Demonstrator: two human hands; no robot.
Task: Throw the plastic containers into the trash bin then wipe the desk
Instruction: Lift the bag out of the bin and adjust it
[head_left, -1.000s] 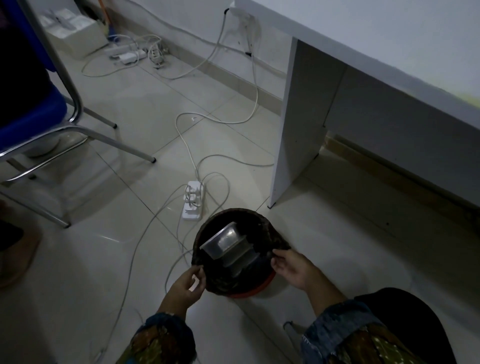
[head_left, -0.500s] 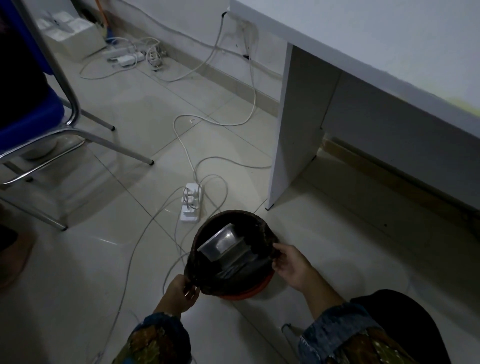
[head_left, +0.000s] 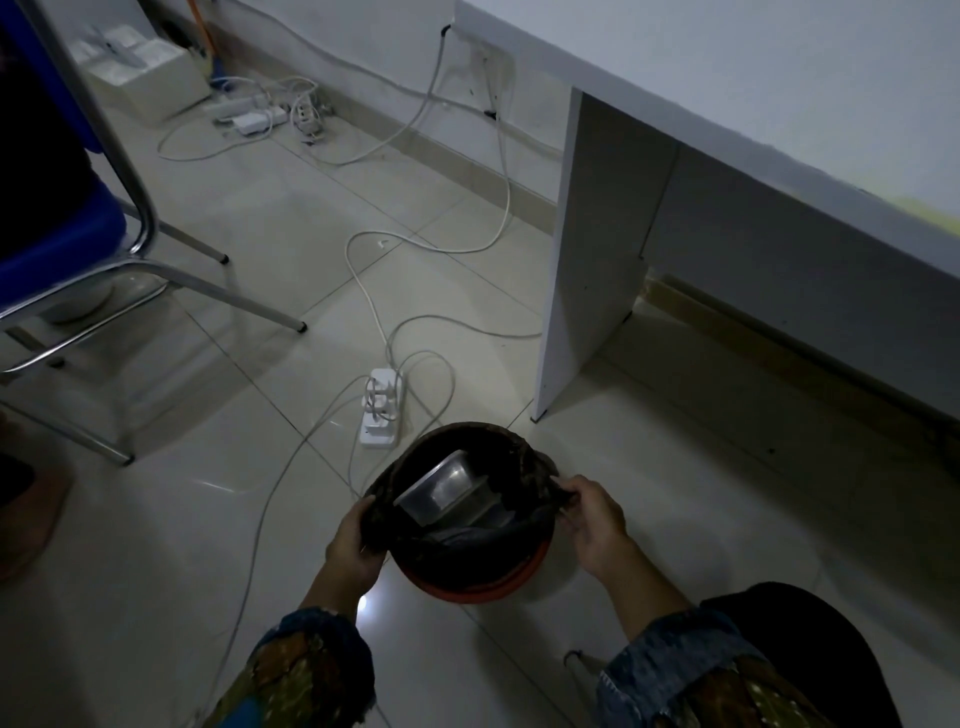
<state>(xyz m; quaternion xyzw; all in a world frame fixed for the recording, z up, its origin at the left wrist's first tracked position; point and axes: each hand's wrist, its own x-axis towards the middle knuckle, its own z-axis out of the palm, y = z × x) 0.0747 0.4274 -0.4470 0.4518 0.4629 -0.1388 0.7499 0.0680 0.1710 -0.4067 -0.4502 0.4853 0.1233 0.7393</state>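
Beside the leg of the white desk (head_left: 753, 78), your left hand (head_left: 353, 545) grips the dark liner (head_left: 519, 462) of the trash bin (head_left: 467, 590) at its left edge; your right hand (head_left: 592, 519) pinches the right edge; clear plastic containers (head_left: 447, 491) lie tilted inside; a power strip (head_left: 382, 415) sits just beyond.

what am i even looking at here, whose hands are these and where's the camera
There is no machine here. This is one picture from a camera worn on a person's head, looking forward and down, so the two bare hands are that person's own. The left hand and the right hand each grip the dark liner at the rim of a round trash bin standing on the tiled floor. Clear plastic containers lie inside it. Beyond the bin are a white power strip with cables, a blue-seated chair on the left and a white desk on the right.
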